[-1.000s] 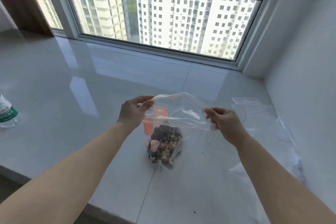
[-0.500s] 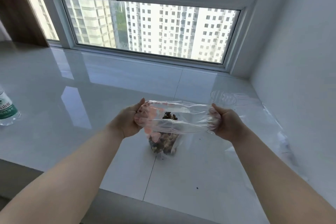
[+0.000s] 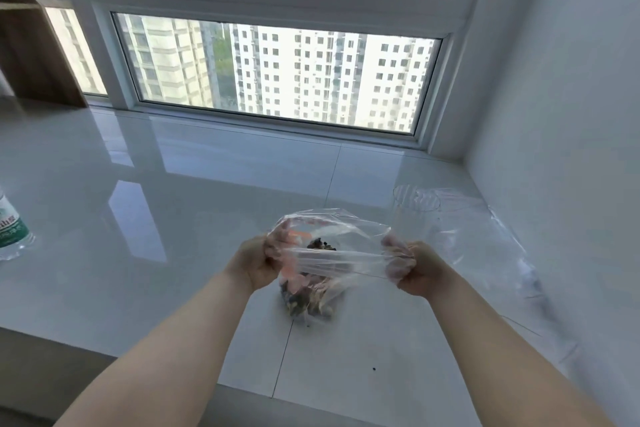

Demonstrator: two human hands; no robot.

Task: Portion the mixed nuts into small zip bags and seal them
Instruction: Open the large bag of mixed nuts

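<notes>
That bag you've got is thin clear plastic film, crinkly and shiny where it's stretched. The tabletop is glossy white tile, smooth enough to mirror the window. More clear plastic bags lie to your right, and the bottle looks like clear plastic with a paper-ish label.
</notes>
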